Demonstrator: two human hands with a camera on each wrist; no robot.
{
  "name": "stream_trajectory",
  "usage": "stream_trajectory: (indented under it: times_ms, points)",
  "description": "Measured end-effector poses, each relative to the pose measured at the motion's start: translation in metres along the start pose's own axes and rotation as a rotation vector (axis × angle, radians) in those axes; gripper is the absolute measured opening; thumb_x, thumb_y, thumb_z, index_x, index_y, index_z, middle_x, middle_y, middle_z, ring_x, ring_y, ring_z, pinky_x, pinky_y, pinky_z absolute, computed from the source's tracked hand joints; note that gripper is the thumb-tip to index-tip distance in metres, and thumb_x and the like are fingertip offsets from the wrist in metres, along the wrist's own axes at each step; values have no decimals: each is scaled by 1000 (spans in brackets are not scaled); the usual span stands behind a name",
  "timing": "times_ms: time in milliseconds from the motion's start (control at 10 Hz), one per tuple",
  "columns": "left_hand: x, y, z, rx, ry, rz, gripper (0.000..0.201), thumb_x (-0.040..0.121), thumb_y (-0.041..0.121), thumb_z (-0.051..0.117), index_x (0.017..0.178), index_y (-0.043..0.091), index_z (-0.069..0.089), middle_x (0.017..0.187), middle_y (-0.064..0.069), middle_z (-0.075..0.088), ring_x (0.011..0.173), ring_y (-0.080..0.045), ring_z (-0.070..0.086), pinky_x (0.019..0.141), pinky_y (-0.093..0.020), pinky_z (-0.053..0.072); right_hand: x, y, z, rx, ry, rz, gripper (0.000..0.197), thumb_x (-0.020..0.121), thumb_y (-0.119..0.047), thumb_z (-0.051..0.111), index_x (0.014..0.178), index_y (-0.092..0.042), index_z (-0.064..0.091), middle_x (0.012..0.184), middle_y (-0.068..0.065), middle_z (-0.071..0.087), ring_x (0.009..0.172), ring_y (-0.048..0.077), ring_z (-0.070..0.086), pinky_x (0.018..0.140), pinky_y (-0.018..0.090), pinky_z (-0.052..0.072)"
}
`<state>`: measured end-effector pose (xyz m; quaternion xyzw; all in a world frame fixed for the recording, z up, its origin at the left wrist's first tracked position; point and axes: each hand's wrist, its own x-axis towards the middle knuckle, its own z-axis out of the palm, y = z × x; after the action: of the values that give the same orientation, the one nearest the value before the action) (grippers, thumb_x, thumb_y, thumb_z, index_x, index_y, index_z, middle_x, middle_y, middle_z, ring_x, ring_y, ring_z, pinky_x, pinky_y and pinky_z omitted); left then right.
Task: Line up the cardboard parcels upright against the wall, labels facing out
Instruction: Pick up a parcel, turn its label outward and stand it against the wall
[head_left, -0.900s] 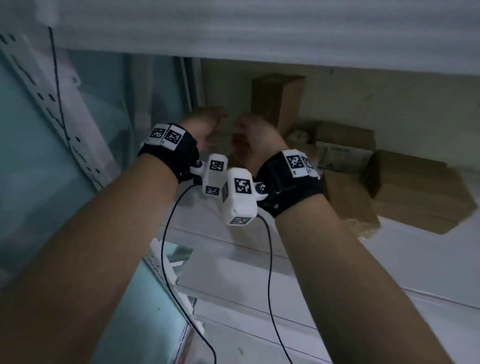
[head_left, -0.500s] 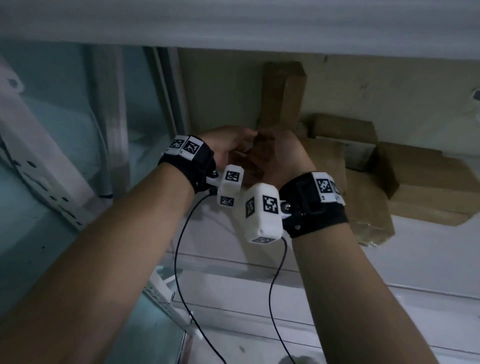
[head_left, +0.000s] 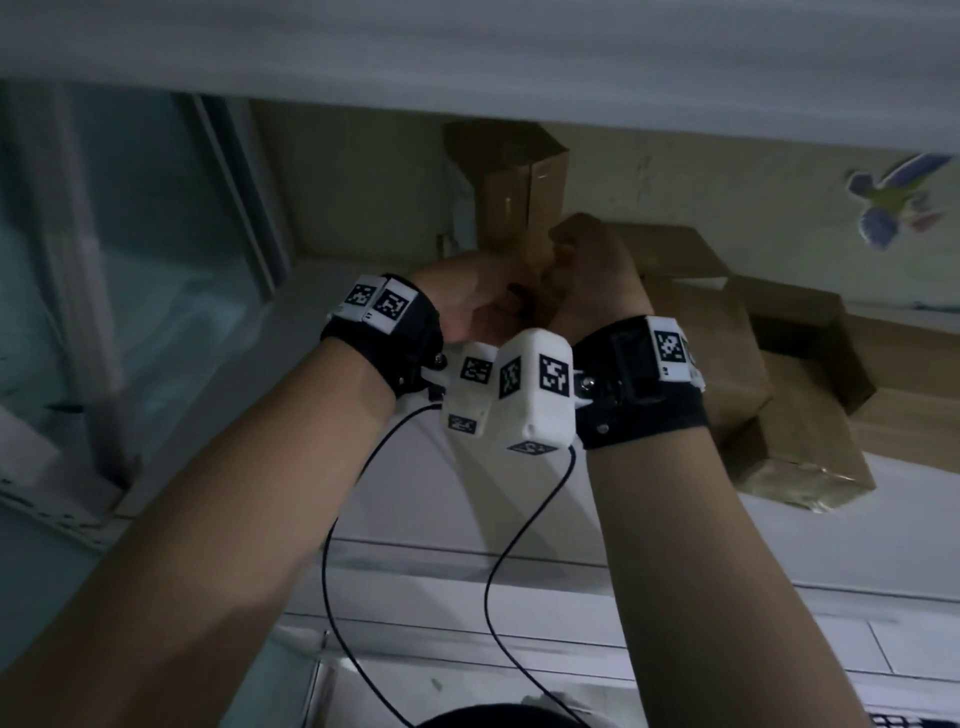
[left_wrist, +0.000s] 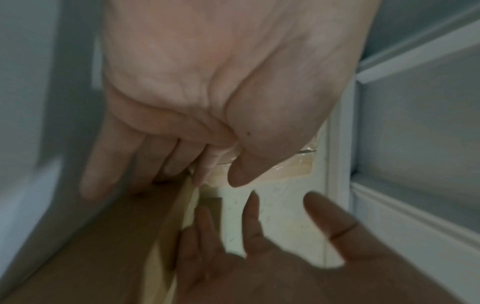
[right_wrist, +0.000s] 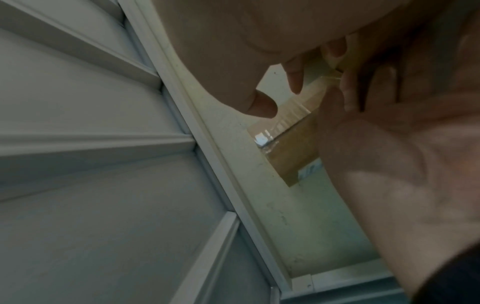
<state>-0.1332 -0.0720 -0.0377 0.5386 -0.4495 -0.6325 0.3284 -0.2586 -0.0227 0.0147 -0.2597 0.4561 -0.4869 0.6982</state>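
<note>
A tall cardboard parcel (head_left: 511, 202) stands upright against the cream wall (head_left: 363, 171). Both my hands are at its lower part. My left hand (head_left: 467, 306) lies with straight fingers along the parcel's brown side (left_wrist: 103, 246), its thumb near the taped edge. My right hand (head_left: 592, 270) is on the parcel's right side; the left wrist view shows this right hand (left_wrist: 285, 267) with its fingers spread. The right wrist view shows a taped strip of the parcel (right_wrist: 291, 148) between the two hands. No label can be seen on it.
Several more cardboard parcels lie flat in a heap to the right, such as one (head_left: 722, 353) behind my right wrist and another (head_left: 914, 405) further right. A window frame (head_left: 244, 197) closes the left side. A white ledge (head_left: 467, 587) runs in front.
Both hands have moved right and in towards the base of the upright parcel. The right hand now sits higher on its side. The head view has drawn closer.
</note>
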Motion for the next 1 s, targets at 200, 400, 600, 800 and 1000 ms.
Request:
stream_trajectory:
  times_ms: [200,400,600,800,1000]
  points:
    - [-13,16,-19,30,240,110,24,105,33,58,100,12,68,90,-6,72,87,-24,72,82,-41,60,10,-13,-10,-318,28,-317,12,100,-13,57,111,-10,56,97,5,59,80,20,58,68,29,46]
    - [-31,47,-40,-44,511,280,27,101,28,58,76,21,58,72,2,57,60,-12,54,61,-25,49,14,-18,7,-860,-1,-803,35,92,-35,66,97,0,66,101,14,73,95,33,71,86,44,59]
    - [-37,54,-45,12,416,305,38,90,49,66,119,24,71,119,0,73,113,-20,71,92,-46,61,8,-23,16,-689,-127,-668,36,103,-22,61,134,-4,62,91,2,65,89,21,75,83,39,63]
    - [-49,50,-64,79,564,458,44,80,33,61,119,16,75,108,8,82,93,-7,77,95,-38,60,29,-24,16,-604,-149,-557,52,97,-17,66,145,-3,53,147,20,58,135,37,55,96,33,55]
    - [-68,21,-83,361,813,759,30,70,17,93,90,11,72,84,10,76,78,8,73,71,-19,60,28,4,40,-290,-256,-399,54,88,-25,75,136,-3,62,105,6,76,76,12,72,63,25,60]
